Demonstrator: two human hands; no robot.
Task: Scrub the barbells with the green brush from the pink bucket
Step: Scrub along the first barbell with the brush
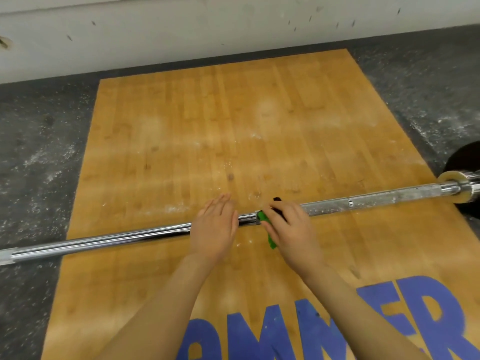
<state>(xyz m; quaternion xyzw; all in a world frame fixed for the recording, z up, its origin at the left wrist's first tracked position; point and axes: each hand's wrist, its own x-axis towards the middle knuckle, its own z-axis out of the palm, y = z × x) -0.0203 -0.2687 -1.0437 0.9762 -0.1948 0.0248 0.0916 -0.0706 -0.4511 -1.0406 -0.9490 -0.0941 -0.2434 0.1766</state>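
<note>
A chrome barbell (pixel 117 239) lies across the wooden platform from lower left to upper right; its right half is dusted with white chalk. My left hand (pixel 214 229) rests flat on the middle of the bar, fingers straight. Just to the right, my right hand (pixel 291 231) grips the green brush (pixel 271 241) and holds it against the bar. Only the green handle and a bit of dark bristle past the fingers show. The pink bucket is out of view.
The wooden platform (pixel 233 126) carries blue lettering near me and chalk smudges. Dark rubber flooring (pixel 33 152) flanks it on both sides, with a white wall behind. A black weight plate (pixel 465 162) sits on the barbell's right sleeve.
</note>
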